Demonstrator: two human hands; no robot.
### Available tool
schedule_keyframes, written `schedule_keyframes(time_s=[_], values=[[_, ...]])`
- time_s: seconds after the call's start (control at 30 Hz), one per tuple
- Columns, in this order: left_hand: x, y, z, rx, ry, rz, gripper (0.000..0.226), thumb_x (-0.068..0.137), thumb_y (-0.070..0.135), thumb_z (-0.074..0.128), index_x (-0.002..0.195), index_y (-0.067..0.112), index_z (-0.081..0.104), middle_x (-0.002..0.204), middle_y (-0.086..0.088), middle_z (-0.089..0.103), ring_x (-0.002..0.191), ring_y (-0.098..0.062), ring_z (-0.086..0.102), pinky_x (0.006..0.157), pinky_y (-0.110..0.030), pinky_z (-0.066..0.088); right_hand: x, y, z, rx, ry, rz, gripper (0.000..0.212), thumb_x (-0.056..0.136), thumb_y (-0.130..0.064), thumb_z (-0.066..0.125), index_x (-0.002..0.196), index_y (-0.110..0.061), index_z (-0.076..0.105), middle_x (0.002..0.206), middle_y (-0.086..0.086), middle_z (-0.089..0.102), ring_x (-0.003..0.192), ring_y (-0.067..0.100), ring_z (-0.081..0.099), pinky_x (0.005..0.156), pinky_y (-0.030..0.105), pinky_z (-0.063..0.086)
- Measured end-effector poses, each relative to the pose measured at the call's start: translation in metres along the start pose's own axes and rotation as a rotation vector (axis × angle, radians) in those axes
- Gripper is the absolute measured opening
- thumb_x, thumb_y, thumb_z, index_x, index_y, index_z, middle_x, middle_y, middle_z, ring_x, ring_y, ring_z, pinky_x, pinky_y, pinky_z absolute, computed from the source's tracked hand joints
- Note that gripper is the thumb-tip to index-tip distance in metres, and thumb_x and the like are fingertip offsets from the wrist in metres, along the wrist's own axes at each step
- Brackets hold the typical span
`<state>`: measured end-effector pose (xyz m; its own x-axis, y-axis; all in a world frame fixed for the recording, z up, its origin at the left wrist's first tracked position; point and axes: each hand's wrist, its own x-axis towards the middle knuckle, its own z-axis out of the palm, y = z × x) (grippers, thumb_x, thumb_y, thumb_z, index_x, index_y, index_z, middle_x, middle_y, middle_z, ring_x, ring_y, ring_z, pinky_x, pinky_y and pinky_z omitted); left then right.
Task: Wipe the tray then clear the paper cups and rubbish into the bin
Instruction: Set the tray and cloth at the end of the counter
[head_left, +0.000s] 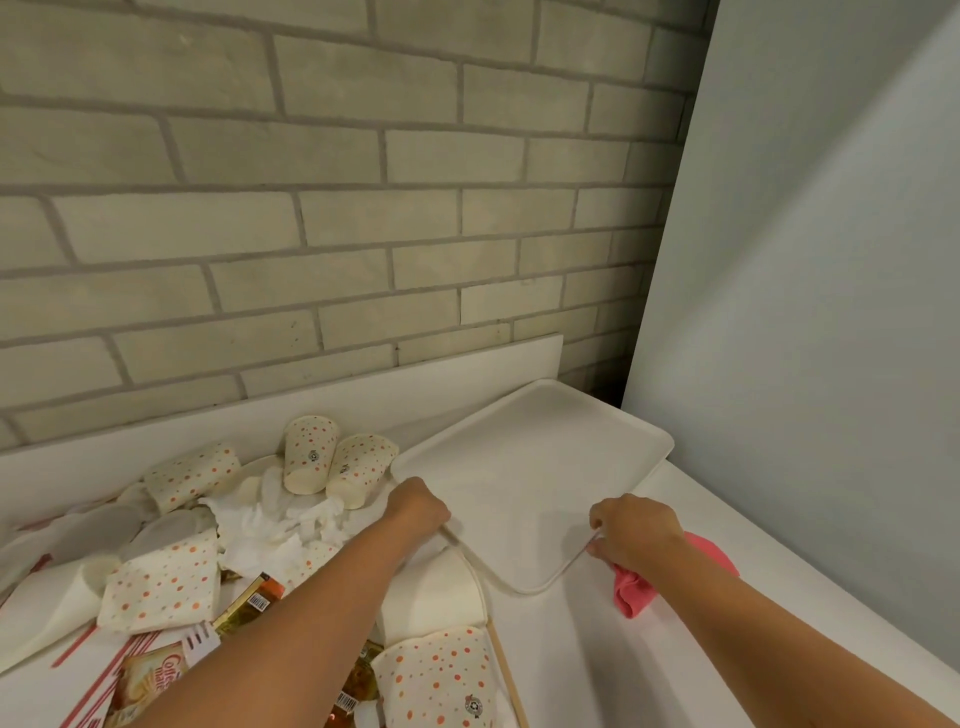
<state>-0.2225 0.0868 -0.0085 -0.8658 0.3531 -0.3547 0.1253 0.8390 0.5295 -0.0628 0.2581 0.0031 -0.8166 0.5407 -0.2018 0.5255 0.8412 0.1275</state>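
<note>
On the counter (597, 649), left hand (421, 506) and right hand (636, 530) grip the tray (535, 467) by its rim; sliding it may topple the cups (311, 457).

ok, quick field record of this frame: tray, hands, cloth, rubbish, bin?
tray: white, nothing on it
left hand: grips tray's left edge
right hand: pinches tray's near right edge
pink cloth: bunched under right wrist, off tray
paper cups: dotted, tipped over, left of tray
tissue: crumpled among cups
bin: not in view
</note>
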Motion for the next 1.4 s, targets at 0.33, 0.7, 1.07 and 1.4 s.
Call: schedule_keyframes(time_s=[0.33, 0.7, 1.07, 1.4], values=[[0.012, -0.002, -0.002, 0.042, 0.046, 0.097, 0.049, 0.093, 0.013, 0.052, 0.136, -0.004, 0.036, 0.142, -0.016, 0.039, 0.119, -0.023, 0.049, 0.093, -0.024, 0.043, 0.023, -0.023, -0.005, 0.02, 0.015, -0.038, 0.035, 0.09, -0.035, 0.059, 0.119, -0.016, 0.059, 0.118, 0.004, 0.061, 0.109, 0.022, 0.059, 0.09, 0.03, 0.046], [0.027, -0.005, 0.003, 0.052, 0.02, 0.232, 0.064, 0.091, 0.019, 0.058, 0.144, 0.002, 0.027, 0.154, -0.011, 0.02, 0.142, -0.023, 0.022, 0.112, -0.026, 0.021, 0.047, -0.038, -0.008, 0.1, 0.042, -0.003, 0.035, 0.089, -0.037, 0.06, 0.117, -0.015, 0.059, 0.115, 0.004, 0.062, 0.106, 0.022, 0.061, 0.083, 0.028, 0.046], [0.037, -0.013, 0.007, 0.062, 0.016, 0.274, 0.065, 0.092, 0.026, 0.058, 0.146, 0.005, 0.027, 0.158, -0.009, 0.009, 0.145, -0.022, 0.015, 0.115, -0.027, 0.016, 0.044, 0.013, -0.032, 0.545, 0.077, 0.061, 0.038, 0.071, -0.037, 0.077, 0.095, -0.015, 0.057, 0.089, -0.001, 0.055, 0.086, 0.018, 0.054, 0.071, 0.025, 0.041], [0.038, -0.012, 0.008, 0.042, 0.008, 0.264, 0.066, 0.091, 0.024, 0.059, 0.146, 0.004, 0.028, 0.158, -0.008, 0.011, 0.144, -0.022, 0.019, 0.116, -0.029, 0.019, 0.035, 0.067, 0.009, 0.611, 0.162, 0.254, 0.055, 0.077, -0.033, 0.074, 0.119, -0.006, 0.05, 0.124, 0.011, 0.042, 0.098, 0.025, 0.049, 0.083, 0.028, 0.04]])
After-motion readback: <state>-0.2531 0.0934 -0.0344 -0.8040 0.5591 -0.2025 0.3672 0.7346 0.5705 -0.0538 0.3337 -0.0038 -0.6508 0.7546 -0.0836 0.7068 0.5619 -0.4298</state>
